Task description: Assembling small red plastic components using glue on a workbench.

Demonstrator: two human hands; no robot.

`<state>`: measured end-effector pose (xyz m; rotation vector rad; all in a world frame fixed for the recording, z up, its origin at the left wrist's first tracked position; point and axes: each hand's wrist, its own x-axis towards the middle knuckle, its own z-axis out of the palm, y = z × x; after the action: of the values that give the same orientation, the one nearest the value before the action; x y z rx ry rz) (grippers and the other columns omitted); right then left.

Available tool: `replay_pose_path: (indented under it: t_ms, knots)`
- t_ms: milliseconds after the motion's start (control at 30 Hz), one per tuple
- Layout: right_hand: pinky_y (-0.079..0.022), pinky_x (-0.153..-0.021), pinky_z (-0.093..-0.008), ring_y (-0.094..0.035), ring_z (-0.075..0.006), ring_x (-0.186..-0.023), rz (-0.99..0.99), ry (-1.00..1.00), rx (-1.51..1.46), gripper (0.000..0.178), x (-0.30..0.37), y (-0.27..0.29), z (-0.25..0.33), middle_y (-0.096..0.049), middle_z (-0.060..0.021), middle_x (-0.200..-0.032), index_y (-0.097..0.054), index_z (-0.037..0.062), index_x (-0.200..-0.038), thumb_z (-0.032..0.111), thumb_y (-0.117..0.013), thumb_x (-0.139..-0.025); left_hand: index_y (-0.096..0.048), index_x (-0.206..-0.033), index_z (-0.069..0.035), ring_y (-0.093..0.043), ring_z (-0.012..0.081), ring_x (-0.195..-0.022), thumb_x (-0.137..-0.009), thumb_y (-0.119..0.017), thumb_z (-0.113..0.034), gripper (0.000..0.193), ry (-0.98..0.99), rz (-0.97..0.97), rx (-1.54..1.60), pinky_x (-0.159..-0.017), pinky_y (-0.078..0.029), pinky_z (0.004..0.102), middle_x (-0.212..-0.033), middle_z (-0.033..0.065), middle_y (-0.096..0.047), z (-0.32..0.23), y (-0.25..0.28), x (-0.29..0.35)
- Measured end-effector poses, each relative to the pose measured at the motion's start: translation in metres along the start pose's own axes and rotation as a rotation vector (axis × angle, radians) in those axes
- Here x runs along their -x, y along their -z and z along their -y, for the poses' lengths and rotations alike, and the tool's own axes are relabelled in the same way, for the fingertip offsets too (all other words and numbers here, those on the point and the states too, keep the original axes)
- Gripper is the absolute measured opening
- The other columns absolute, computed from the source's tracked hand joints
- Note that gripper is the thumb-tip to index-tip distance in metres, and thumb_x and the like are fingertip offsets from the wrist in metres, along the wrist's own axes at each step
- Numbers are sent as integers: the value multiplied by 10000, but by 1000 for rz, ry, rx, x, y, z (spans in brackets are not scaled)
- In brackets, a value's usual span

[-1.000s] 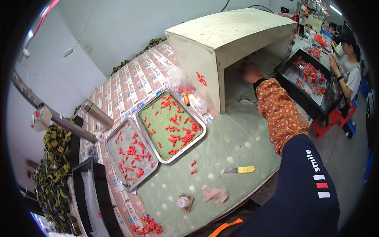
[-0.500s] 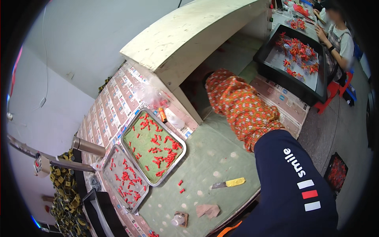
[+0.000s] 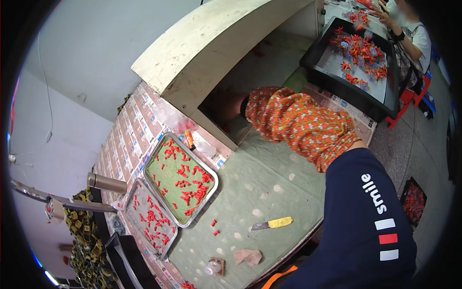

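Observation:
My right hand point(image 3: 226, 108) reaches into the shaded opening of a cream-coloured hood point(image 3: 185, 77). Its fingers are lost in the dark behind the hood's front, so what they hold or touch is hidden. An orange flowered sleeve cover point(image 3: 301, 123) wraps that forearm above a dark band at the wrist. Small dark red shapes point(image 3: 260, 48) show dimly deeper inside. My left hand is out of view. On the green bench cover point(image 3: 284, 178) lie a yellow-handled knife point(image 3: 273, 223) and two small red pieces point(image 3: 215, 228).
Two metal trays point(image 3: 215, 185) of small red parts stand left of the green cover, with a steel flask point(image 3: 107, 182) beyond. Nearer are a crumpled cloth point(image 3: 248, 256) and a small clear cup point(image 3: 212, 268). A black bin point(image 3: 349, 91) of red-and-clear parts stands right, beside a seated person point(image 3: 416, 45).
My right hand has moved left inside the hood, and its wrist now shows more. The view has shifted a little. Over the black bin, the other person's hands have moved.

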<state>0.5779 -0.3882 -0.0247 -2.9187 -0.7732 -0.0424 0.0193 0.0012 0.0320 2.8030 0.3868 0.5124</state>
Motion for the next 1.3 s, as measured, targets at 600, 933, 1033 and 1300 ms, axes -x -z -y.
replay_pose_path:
  t_ms: [600,933,1033,1300]
  knots:
    - [-566,-937,-491,-679,-428,-1078,-180,-7,-58,598,11,-34,-9,-617,-275,-1294,-601,73,-1369,224,-727,-804,-716,-1077,13,-608,323,-1180,-990,-651,-26,115,-118,-8,140,-989,-459,435,-1179,174,-695,-8,-2,-2]
    - [-523,-721,-442,-649,-360,-810,-355,-99,-526,202,108,21,17,-647,-207,-843,-617,9,-986,99,-651,-808,-708,-1107,2,-592,297,-1116,-979,-683,-24,133,-9,-52,79,-917,-472,391,-1228,160,-648,14,5,17]
    - [-507,-692,-415,-632,-312,-735,-242,-6,-713,131,160,43,70,-621,-166,-793,-581,24,-943,72,-630,-831,-711,-1118,-5,-593,289,-1136,-983,-695,-49,143,10,-74,138,-900,-480,385,-1246,149,-644,16,-1,13]
    - [-526,-730,-377,-619,-298,-867,-77,218,-513,259,213,15,139,-629,-151,-1043,-613,60,-1068,67,-675,-816,-698,-1069,-38,-559,318,-1221,-972,-690,-127,132,-28,14,240,-1057,-408,442,-1272,154,-627,-10,4,-7]
